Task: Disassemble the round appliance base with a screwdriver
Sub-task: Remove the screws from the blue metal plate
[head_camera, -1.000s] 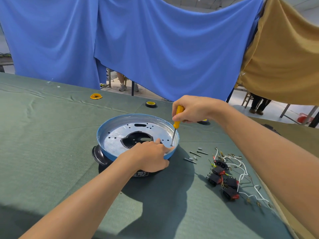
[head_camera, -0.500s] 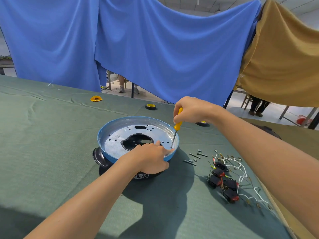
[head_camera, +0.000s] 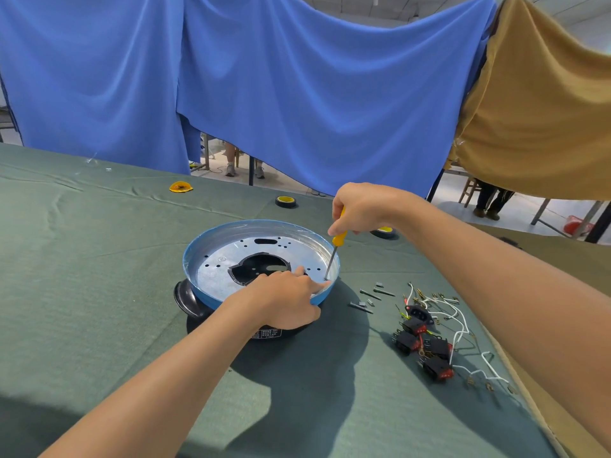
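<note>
1. Blue drapes (head_camera: 297,94): hung across the back of my view. A tan drape (head_camera: 545,110) hangs at the right of them.
2. Table (head_camera: 82,292): covered in green cloth and carries every item below.
3. Round appliance base (head_camera: 218,262): I place it mid-table, just ahead of the person. It has a blue outer wall, a silver perforated plate inside with a dark cut-out at its centre, and a black handle at the near left.
4. Left hand (head_camera: 284,302): grips the near rim of the base, with the fingers over the edge onto the plate and the thumb on the outer wall. The forefinger lies along the rim, close to the tool tip.
5. Right hand (head_camera: 363,206): closed around the top of the screwdriver handle, above the right side of the base.
6. Screwdriver (head_camera: 334,252): yellow handle and slim steel shaft, slightly tilted. The tip is down on the plate just inside the right rim. I cannot make out the screw head.
7. Black switches with white wires (head_camera: 426,345): lie in a loose cluster on the cloth right of the base.
8. Tape roll (head_camera: 286,201): beyond the base. A second roll (head_camera: 383,231) is partly hidden behind the right hand.
9. Yellow scrap (head_camera: 181,187): on the far left of the cloth.
10. Loose screws (head_camera: 370,294): between the base and the switches.
</note>
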The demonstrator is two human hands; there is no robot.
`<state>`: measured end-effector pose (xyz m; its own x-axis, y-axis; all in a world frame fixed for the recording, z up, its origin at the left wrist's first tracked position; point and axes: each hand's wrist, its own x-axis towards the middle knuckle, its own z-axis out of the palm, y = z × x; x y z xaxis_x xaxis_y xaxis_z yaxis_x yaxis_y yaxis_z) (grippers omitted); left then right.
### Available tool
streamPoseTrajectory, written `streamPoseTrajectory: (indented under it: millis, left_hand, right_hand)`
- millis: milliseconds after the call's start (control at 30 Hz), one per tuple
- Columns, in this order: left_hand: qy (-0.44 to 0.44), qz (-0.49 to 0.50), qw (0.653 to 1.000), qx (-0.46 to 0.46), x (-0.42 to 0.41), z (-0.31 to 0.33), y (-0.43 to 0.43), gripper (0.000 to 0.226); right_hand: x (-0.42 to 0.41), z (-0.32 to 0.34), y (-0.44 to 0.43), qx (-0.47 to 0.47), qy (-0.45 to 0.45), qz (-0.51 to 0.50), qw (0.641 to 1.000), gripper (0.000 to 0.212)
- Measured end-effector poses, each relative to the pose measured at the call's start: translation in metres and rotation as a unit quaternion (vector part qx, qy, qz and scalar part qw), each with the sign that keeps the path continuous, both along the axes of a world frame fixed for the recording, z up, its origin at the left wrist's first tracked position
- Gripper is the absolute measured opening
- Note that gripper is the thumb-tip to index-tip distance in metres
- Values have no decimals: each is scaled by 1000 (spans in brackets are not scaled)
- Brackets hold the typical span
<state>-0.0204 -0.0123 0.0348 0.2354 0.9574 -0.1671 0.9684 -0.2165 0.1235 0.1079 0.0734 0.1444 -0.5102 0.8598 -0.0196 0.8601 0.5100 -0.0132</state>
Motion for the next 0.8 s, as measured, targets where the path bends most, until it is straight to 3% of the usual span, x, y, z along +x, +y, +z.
streamPoseTrajectory:
  millis: [100,267,467,567,667,767,800]
  left_hand:
    - [0,-1,1000,-2,1,0,0,55]
    - [-1,2,1000,-1,0,-1,2,55]
    - [-2,4,1000,-6,0,-1,2,55]
    - [-3,6,1000,-5,0,-2,2,56]
    - [-1,5,1000,0,-1,-2,2,55]
    - [-2,3,1000,-1,0,-1,3,55]
    - [-2,1,1000,-2,0,-1,3,55]
  right_hand:
    - [-1,3,-1,-19,-48,27,998,13]
    - [-3,3,-1,1,-103,-20,994,62]
    - [-5,2,-1,30,-95,21,995,31]
    - [-6,7,-2,-26,-67,40,997,11]
    - [-6,5,-1,-55,-48,37,997,10]
    - [-7,2,0,-20,-57,-14,998,58]
    - [-7,1,0,-6,-58,-25,998,62]
